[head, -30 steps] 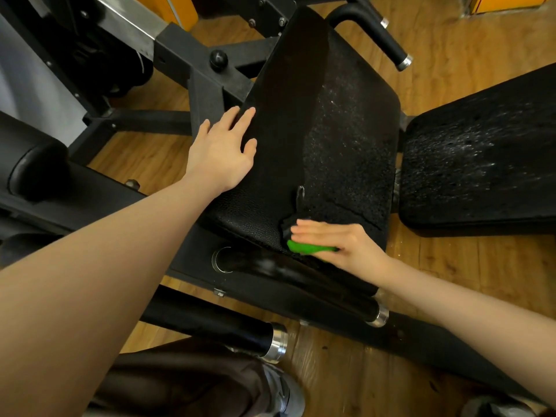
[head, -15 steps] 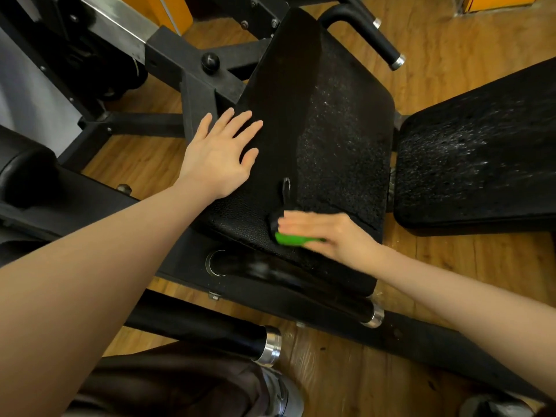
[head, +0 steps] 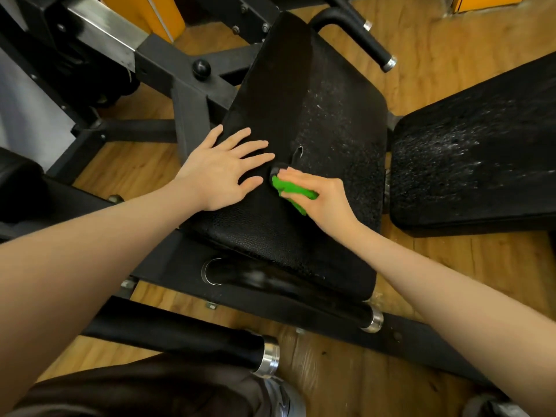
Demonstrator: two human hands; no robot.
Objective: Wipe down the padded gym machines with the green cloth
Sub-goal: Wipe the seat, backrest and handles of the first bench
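The green cloth (head: 290, 191) sits bunched under the right hand (head: 323, 195), near the middle of the black seat pad (head: 340, 164); the fingers (head: 296, 176) of that hand are curled over it and press it against the pad, so only a crumpled green wad shows below the knuckles. Just above the cloth on the seat pad there is a small tear (head: 298, 152) in the covering. The left hand (head: 224, 170) lies flat on the seat pad just to the left of the cloth, its fingers straight and spread, holding nothing, the thumb tip close to the cloth but apart from it. The half of the seat pad to the right of the cloth looks rough and flecked with pale specks, while the part to the left and toward the near edge is darker and smoother, with a pebbled grain. To the right of the seat pad, apart from it by a narrow gap, lies a second black pad (head: 475, 164), also speckled. Behind the seat pad a black handle bar (head: 361, 34) with a metal end cap slants up and away, and to the left of the pad stands the grey steel frame (head: 180, 82) with a round black knob (head: 201, 68). Below the near edge of the seat pad two black padded rollers (head: 180, 335) with chrome ends run across the wooden floor (head: 436, 266), and at the bottom of the view a dark trouser leg and a grey shoe (head: 282, 398) show.
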